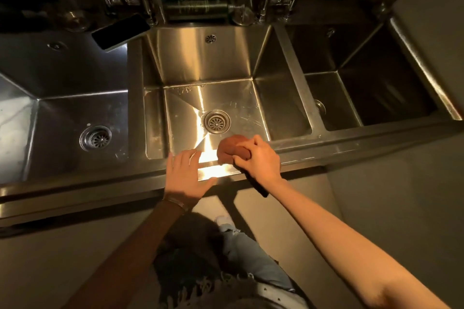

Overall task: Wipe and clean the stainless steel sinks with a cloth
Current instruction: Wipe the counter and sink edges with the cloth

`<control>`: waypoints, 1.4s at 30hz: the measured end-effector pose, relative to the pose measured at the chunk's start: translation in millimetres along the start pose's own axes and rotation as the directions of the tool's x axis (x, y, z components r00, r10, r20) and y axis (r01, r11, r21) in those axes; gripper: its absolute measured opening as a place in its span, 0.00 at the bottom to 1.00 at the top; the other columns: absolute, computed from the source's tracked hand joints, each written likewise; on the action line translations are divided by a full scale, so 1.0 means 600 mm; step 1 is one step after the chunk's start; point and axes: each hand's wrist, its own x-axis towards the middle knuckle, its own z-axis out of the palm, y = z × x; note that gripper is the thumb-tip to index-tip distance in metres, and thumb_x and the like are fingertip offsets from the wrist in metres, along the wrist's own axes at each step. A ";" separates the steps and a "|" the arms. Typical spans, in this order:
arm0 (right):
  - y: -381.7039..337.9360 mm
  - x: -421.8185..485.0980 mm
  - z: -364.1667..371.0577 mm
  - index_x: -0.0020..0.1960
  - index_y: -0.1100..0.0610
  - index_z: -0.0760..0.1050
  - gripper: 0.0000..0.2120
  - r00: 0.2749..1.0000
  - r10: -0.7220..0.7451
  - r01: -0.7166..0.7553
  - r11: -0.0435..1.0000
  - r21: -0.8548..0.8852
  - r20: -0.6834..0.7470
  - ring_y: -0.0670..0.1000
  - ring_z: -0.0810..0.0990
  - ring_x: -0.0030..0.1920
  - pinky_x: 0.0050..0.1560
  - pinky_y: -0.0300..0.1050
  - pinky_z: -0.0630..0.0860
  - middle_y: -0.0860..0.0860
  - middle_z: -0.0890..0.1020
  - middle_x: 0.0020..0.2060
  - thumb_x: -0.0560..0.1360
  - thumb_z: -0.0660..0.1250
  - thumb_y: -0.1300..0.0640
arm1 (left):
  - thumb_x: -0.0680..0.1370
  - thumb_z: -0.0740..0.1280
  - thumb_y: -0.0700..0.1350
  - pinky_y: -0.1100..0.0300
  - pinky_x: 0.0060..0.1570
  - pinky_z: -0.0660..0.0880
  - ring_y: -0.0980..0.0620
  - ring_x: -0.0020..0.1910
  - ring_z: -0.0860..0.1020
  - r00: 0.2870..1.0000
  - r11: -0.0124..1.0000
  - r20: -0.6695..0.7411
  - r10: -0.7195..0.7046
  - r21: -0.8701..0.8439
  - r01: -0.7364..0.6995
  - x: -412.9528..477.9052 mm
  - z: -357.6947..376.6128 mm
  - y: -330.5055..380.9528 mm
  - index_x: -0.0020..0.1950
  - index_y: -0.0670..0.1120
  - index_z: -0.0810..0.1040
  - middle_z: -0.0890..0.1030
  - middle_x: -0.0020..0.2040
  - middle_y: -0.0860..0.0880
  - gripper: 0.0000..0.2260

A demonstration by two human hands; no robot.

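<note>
Three steel basins ran across my feed; the left basin [62, 113] lay dim, and I saw a dark phone [120, 31] propped on the ledge at its back right corner; next, the middle basin [200, 57] shone, its drain [217, 121] towards the front; the left hand [185, 173] lay flat on the front rim [100, 183], fingers straight and close together, thumb splayed; just right of it the right hand [258, 158] curled its fingers round a brown cloth [231, 145], bunched against the middle basin's front edge; the right basin [331, 100] sat in shadow.
</note>
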 end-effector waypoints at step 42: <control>0.304 0.126 -0.158 0.58 0.45 0.77 0.16 0.953 0.271 -0.275 0.961 -0.018 -0.134 0.54 0.80 0.47 0.42 0.46 0.74 0.48 0.76 0.45 0.72 0.69 0.42 | 0.62 0.70 0.63 0.55 0.48 0.74 0.44 0.46 0.80 0.964 0.965 -0.049 0.263 -0.006 -0.263 0.118 0.054 0.240 0.56 0.44 0.80 0.81 0.49 0.46 0.30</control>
